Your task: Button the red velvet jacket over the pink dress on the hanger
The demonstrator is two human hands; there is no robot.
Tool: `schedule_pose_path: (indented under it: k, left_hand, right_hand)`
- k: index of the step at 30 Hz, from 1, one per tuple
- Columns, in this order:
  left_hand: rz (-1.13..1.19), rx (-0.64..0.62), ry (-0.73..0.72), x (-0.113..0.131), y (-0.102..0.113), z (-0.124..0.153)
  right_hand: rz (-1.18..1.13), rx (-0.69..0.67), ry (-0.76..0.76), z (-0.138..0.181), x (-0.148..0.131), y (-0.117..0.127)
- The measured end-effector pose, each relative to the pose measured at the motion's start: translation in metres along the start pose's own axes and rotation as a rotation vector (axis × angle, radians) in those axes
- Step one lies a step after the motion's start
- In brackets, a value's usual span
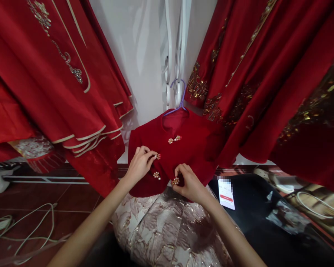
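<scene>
So the right hand (190, 183) pinches the bottom clasp (175, 181) on the red jacket (195, 148), while the left hand (140, 163) pinches the side clasp (158, 156) just up-left of it.

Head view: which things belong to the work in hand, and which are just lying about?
In hand: red jacket on purple hanger; left hand pinching the side clasp; right hand pinching the bottom clasp.
Lying about: hanging red gowns; white cables on the floor; paper tag on the black surface.
</scene>
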State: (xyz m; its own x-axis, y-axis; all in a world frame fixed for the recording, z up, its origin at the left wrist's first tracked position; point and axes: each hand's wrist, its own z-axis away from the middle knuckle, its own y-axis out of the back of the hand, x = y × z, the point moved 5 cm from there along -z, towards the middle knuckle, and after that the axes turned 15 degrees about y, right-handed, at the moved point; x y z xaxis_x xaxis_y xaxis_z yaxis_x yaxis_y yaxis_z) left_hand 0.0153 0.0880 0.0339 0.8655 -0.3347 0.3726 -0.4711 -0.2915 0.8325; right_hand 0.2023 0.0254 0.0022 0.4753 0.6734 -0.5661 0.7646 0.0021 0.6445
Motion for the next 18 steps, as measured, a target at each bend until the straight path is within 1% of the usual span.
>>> schedule_pose_path:
  k: [3,8,12,15,18]
  left_hand:
    - [0.021,0.011,-0.041,0.0,0.001,-0.005]
    - [0.015,0.068,-0.123,0.006,0.001,-0.017]
    - [-0.008,0.104,-0.174,0.01,-0.001,-0.02]
    - [0.013,0.101,-0.14,0.012,0.0,-0.025]
    - [0.053,0.131,-0.045,0.019,0.005,-0.035]
  right_hand:
    - [-0.013,-0.003,0.006,0.0,0.001,-0.003]
    - [-0.028,0.026,0.029,-0.001,0.001,-0.003]
    - [-0.023,0.045,0.014,-0.002,0.002,-0.002]
    - [-0.029,0.019,0.004,-0.001,0.003,-0.002]
    - [-0.046,-0.104,-0.017,0.003,0.004,-0.001]
